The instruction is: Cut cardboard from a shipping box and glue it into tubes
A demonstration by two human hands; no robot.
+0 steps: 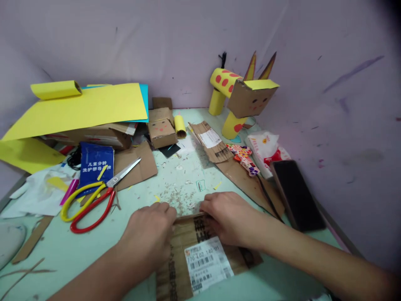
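Observation:
A brown piece of cardboard (178, 267) lies at the near edge of the table, with a white shipping label (208, 265) stuck on it. My left hand (152, 234) grips its far edge on the left, fingers curled over. On the right of that same edge, my right hand (227, 215) is closed, fingertips turned down and partly hidden. Left of my hands rest scissors (109, 186) with one yellow and one red handle, blades apart. Small cardboard crumbs (183, 194) are scattered just beyond the gripped edge.
A cardboard-and-yellow-paper animal (247, 100) stands at the back right. A phone (297, 194), a tissue pack (266, 152) and cardboard strips (213, 142) lie to the right. Yellow sheets (94, 108) cover a box at left. A small cardboard box (162, 133) sits at the back.

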